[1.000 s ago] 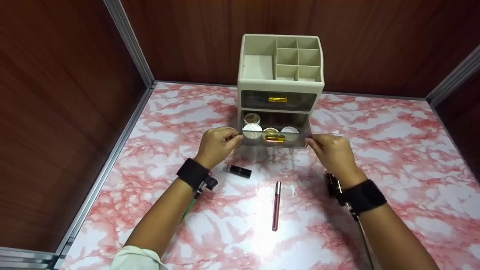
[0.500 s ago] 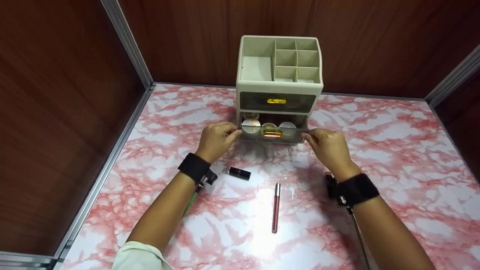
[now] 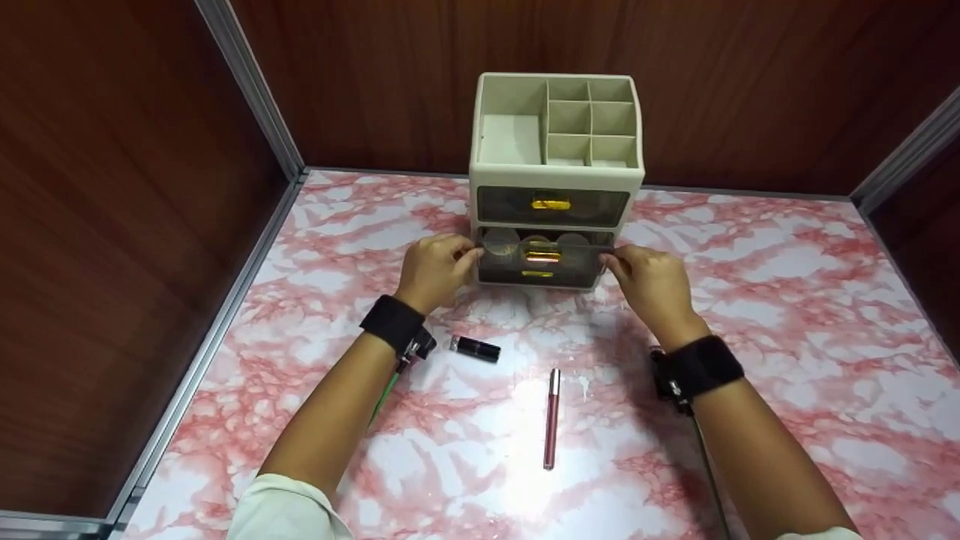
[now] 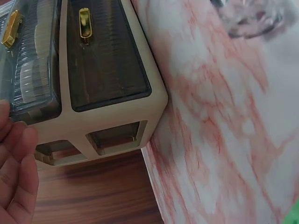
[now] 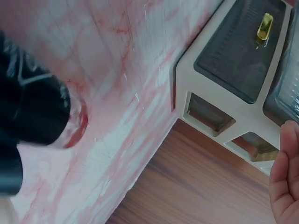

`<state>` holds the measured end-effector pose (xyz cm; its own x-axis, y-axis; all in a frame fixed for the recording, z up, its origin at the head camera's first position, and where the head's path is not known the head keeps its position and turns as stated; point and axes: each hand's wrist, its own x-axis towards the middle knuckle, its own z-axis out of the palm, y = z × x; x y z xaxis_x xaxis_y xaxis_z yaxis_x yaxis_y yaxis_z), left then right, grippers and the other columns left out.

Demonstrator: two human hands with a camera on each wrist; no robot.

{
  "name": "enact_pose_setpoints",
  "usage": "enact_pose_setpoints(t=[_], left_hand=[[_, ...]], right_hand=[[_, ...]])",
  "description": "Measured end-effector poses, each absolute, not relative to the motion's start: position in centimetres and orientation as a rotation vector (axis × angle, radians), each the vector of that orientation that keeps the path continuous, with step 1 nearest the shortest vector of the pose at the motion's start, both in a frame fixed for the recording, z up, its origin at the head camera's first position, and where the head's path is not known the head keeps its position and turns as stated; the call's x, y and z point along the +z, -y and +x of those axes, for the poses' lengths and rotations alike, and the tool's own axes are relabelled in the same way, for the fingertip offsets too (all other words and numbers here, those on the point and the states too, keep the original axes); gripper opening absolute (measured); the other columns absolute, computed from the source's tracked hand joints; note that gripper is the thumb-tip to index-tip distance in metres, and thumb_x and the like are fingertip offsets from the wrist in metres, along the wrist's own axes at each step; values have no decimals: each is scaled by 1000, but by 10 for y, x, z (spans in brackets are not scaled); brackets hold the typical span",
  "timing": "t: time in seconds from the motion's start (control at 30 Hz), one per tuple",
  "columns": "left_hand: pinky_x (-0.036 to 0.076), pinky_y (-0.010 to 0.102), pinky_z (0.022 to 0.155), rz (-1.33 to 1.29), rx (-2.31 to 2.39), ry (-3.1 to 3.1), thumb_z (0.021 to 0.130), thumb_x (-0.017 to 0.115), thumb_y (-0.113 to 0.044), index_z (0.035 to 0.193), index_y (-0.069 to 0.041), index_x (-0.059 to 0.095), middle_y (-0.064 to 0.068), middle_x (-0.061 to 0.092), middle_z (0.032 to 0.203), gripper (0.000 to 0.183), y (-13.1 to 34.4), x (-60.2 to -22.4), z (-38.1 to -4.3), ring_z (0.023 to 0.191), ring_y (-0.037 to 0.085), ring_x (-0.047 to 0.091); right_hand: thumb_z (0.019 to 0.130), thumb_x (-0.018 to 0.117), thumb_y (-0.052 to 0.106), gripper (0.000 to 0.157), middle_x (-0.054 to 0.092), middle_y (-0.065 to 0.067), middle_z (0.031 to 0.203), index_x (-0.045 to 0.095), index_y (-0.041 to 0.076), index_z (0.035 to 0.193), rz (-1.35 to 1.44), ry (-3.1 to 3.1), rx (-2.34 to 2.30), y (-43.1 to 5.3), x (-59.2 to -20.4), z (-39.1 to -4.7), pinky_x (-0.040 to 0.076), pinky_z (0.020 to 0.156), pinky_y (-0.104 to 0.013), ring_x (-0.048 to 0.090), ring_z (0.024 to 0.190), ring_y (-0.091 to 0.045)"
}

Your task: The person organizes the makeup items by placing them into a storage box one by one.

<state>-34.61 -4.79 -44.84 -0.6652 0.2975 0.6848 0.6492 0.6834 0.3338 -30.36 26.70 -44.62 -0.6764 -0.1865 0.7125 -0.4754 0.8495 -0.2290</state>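
Note:
A cream makeup organizer [image 3: 556, 171] stands at the back of the table, with smoky see-through drawers and gold handles. Its middle drawer [image 3: 510, 259] sticks out a little, and round pale containers show dimly inside. My left hand [image 3: 435, 271] holds that drawer's left front corner between thumb and fingers; in the left wrist view the fingertips [image 4: 18, 133] meet its edge. At the right front corner my right hand [image 3: 651, 289] pinches the drawer likewise. On the table in front lie a black lipstick tube [image 3: 476, 349] and a slim dark-pink lip gloss tube [image 3: 552, 420].
Open compartments [image 3: 592, 120] top the organizer. Wood-grain panels [image 3: 375, 82] enclose the pink marbled table [image 3: 315, 330] at the back and sides. In the right wrist view, a blurred black cylinder [image 5: 32, 98] with a clear end is close to the camera.
The middle drawer has slid back into the organizer, both hands moving with it away from the person. Its contents are now mostly covered. The tubes on the table stay put.

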Motion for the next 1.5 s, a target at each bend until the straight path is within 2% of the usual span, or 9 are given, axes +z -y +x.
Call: enact_pose_setpoints(t=[0.33, 0.73, 1.13, 1.5], left_hand=[[45, 32, 56, -668, -727, 2358, 81, 65, -33, 76, -15, 69, -5, 64, 71, 19, 48, -446, -355, 61, 14, 57], [40, 31, 49, -609, -747, 2401, 79, 66, -39, 71, -15, 69, -6, 61, 62, 26, 48, -447, -367, 51, 11, 51], [44, 29, 55, -606, -764, 2396, 78, 65, -42, 73, -15, 67, -5, 62, 69, 27, 50, -447, -370, 62, 8, 55], [45, 30, 57, -591, -775, 2420, 78, 66, -39, 75, -14, 67, -3, 63, 70, 25, 48, -447, -372, 63, 12, 58]], right_hand=[[79, 68, 27, 22, 59, -4, 59, 65, 7, 70, 420, 2299, 529, -264, -446, -312, 39, 49, -38, 51, 49, -21], [75, 70, 37, 30, 59, -2, 58, 65, 8, 71, 268, 2311, 555, -268, -445, -319, 38, 49, -39, 53, 51, -23], [76, 69, 37, 30, 62, -5, 63, 65, 8, 73, 240, 2333, 549, -267, -445, -323, 40, 52, -43, 55, 56, -27], [76, 69, 36, 29, 59, -3, 59, 64, 8, 71, 226, 2314, 569, -265, -447, -325, 39, 51, -43, 53, 53, -26]])
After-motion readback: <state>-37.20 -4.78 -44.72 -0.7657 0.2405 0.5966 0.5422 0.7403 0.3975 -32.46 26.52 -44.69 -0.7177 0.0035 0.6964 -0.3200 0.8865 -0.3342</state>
